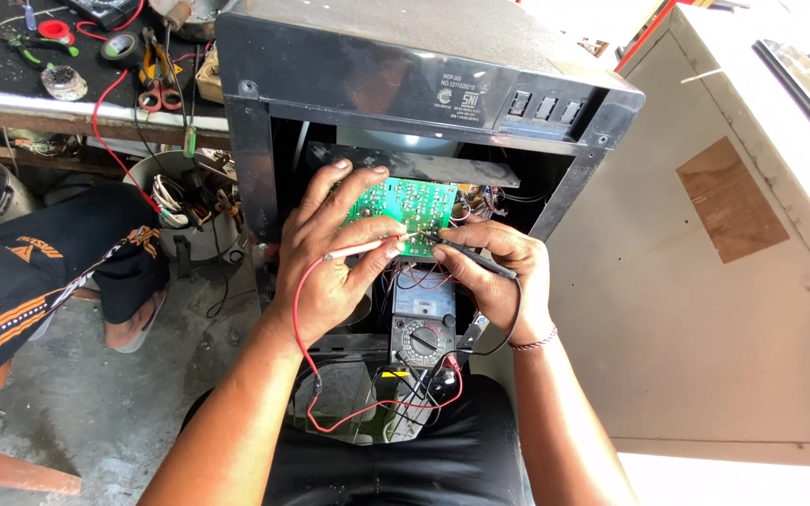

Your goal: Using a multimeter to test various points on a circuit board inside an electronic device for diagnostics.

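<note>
A green circuit board [403, 201] sits inside the open back of a black appliance housing [396, 70]. My left hand [330, 248] grips the board's left edge and holds a red test probe [360, 248] against it. My right hand [497, 272] holds a black test probe [472, 257] with its tip on the board's lower edge. An analog multimeter [424, 323] with a round dial lies below the hands. Its red lead [307, 347] and black lead loop down over my lap.
A workbench [67, 89] at the top left carries pliers, tape and a red wire. A pot of tools [185, 201] stands beside the housing. Another person's leg and sandalled foot [67, 267] rest on the concrete floor at left. A pale cabinet [733, 244] is at right.
</note>
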